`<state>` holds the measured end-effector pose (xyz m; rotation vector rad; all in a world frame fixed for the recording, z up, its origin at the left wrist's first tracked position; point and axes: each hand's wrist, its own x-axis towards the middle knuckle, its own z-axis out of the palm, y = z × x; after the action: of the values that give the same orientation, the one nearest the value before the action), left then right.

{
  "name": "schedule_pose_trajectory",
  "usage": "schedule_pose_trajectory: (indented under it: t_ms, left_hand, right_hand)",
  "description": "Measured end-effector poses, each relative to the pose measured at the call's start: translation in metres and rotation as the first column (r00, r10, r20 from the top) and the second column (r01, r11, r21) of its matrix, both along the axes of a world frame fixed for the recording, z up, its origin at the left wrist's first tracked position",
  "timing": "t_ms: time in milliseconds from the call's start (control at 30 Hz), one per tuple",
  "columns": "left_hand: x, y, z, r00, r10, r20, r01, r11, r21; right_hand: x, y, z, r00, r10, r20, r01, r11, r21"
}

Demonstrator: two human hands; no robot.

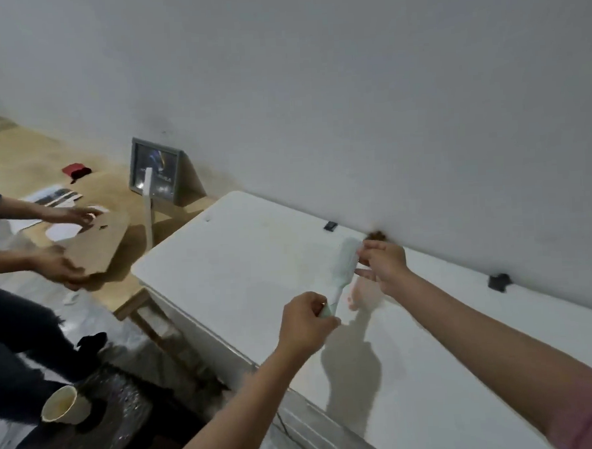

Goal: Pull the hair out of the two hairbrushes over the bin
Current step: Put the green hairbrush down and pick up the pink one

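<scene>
1. Centre right of the frame: a person holds a pale green hairbrush (341, 270) above a white bench (248, 261), its head tilted up toward the wall

2. The left hand (306, 321) is curled round the brush handle at its lower end; the right hand (382, 264) is at the brush head, thumb and forefinger pinched together on the bristle side, the other fingers spread. Motion blur hides whether any hair is between the fingertips

3. A small brown clump, possibly hair (377, 235), shows just beyond the right hand where bench meets wall; what it is cannot be told for certain. A pinkish shape under the right hand (358, 293) may be the second brush, but it is too blurred to name

4. No bin can be picked out with certainty; a dark bag-like mass (102, 416) lies on the floor at lower left, with a paper cup (62, 404) beside it

5. Upper left: another person's two hands hold a brown board (96, 245) over a wooden table; a grey framed picture (156, 175) leans against the wall behind

6. The step in hand looks to be plucking hair from the first brush. As a judgement, the next move calls for a firm pinch at the bristle roots, a pull away along the bristles, and shifting the brush off the bench so the hair falls into the bin
</scene>
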<state>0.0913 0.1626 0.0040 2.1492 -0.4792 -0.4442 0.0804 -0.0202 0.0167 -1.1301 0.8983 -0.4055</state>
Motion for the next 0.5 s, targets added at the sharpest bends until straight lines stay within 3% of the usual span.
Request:
schedule_pose_trajectory:
  t_ms: [300,500]
  left_hand:
    - [-0.032,-0.080,-0.021,0.988,-0.135,0.072,0.136,0.991,-0.005]
    - [-0.044,-0.103,-0.038,0.967,-0.225,0.123,0.223,0.974,0.031]
  right_hand:
    - [-0.048,-0.086,-0.032,0.976,-0.188,-0.109,0.191,0.981,0.017]
    - [-0.057,-0.107,-0.052,0.956,-0.229,-0.182,0.227,0.973,-0.034]
